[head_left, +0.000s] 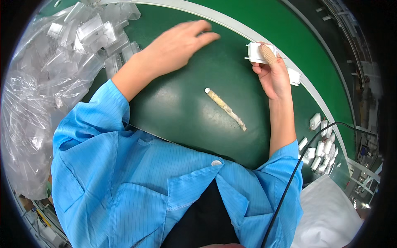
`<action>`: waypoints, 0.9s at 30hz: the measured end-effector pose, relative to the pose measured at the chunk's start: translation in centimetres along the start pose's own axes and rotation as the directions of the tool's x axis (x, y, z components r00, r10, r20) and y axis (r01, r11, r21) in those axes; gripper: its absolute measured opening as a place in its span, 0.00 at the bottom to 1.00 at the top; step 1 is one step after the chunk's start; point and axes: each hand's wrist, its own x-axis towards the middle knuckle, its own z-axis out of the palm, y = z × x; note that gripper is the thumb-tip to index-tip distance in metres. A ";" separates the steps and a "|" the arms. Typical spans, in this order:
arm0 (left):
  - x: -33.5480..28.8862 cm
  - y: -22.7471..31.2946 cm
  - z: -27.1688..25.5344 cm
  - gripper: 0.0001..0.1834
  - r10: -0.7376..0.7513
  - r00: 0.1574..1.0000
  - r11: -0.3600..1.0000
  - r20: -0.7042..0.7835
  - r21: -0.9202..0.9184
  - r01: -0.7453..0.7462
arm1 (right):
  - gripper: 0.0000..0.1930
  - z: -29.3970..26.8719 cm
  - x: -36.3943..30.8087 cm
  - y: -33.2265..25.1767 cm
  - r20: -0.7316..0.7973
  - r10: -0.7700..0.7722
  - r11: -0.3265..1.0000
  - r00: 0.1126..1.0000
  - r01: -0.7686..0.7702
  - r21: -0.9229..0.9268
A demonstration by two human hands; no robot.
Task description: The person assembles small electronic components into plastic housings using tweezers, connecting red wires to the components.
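Between the thumb and fingers of my right hand (273, 78) is a small white plastic housing (255, 53), held up near the table's far edge. A beige cover wraps that thumb. My left hand (182, 43) hovers over the green table (173, 99) with its fingers apart and nothing in them; the fingertips are slightly blurred. On the table between my forearms lies a thin, worn stick wrapped in yellowish tape (225, 108), tilted down to the right. Just beyond my right wrist, another white piece (293, 77) rests at the table's edge.
A large clear plastic bag (45, 107) lies at the left, with many clear plastic covers (97, 35) spilling from it. Several white housings (324, 151) are heaped at the right. A black cable (295, 169) crosses near my right sleeve, above a white bag (326, 211).
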 end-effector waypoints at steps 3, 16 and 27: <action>1.6 1.0 -0.2 0.35 -0.026 0.999 0.980 0.028 -0.199 0.031 | 0.13 -0.9 -0.1 0.0 -0.018 -0.030 0.998 0.999 0.029 -0.064; 3.1 3.0 -0.4 0.25 -0.319 0.941 0.709 -0.108 -0.686 0.162 | 0.14 0.8 -1.4 -2.1 -0.028 -0.264 0.917 0.964 0.242 -0.316; 2.9 4.4 0.8 0.28 -0.327 0.945 0.611 0.027 -0.757 0.233 | 0.14 1.3 -1.6 -1.3 0.030 -0.124 0.991 0.992 0.126 -0.053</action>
